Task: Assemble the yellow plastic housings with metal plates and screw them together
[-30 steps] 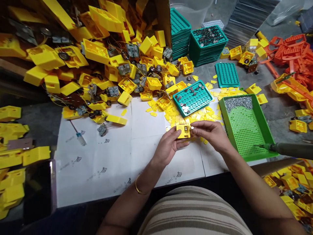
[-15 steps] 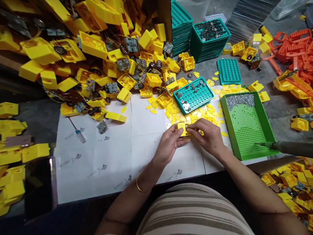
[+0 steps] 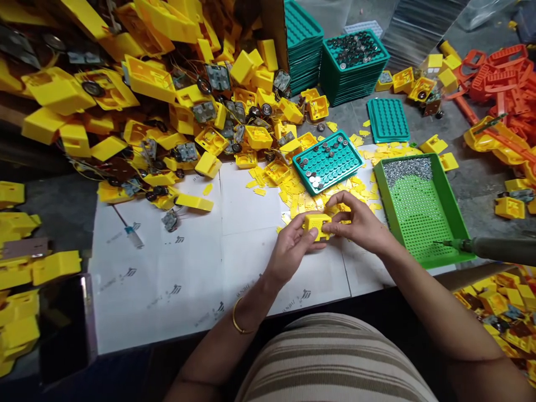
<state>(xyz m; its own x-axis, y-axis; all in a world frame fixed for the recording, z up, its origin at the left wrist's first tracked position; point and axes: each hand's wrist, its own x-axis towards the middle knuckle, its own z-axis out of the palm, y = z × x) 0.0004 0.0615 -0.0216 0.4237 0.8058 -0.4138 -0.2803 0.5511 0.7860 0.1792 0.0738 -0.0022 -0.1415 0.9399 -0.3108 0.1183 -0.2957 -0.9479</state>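
A small yellow plastic housing (image 3: 317,223) with rows of tiny holes in its face is gripped in my left hand (image 3: 287,251), the thumb lying on its front. My right hand (image 3: 360,226) is at the housing's right side, with bent fingers and the thumb touching its edge by a dark opening. Whether a small part sits under those fingertips is hidden. Just beyond both hands lies a teal dimpled tray (image 3: 341,167) with several button cells in it. Loose flat yellow plastic pieces (image 3: 293,192) are scattered around that tray.
A green perforated basket (image 3: 387,215) with small screws stands right, an electric screwdriver's tip (image 3: 452,244) over it. Yellow housings with wires and motors (image 3: 211,139) are heaped at left. A screwdriver (image 3: 133,235) lies on the white board (image 3: 259,245). Teal tray stacks (image 3: 352,78) stand behind.
The housing has turned slightly and moved a little right and down. My right hand's fingers have spread and lifted somewhat from their tighter pinch at its side. The view has shifted slightly.
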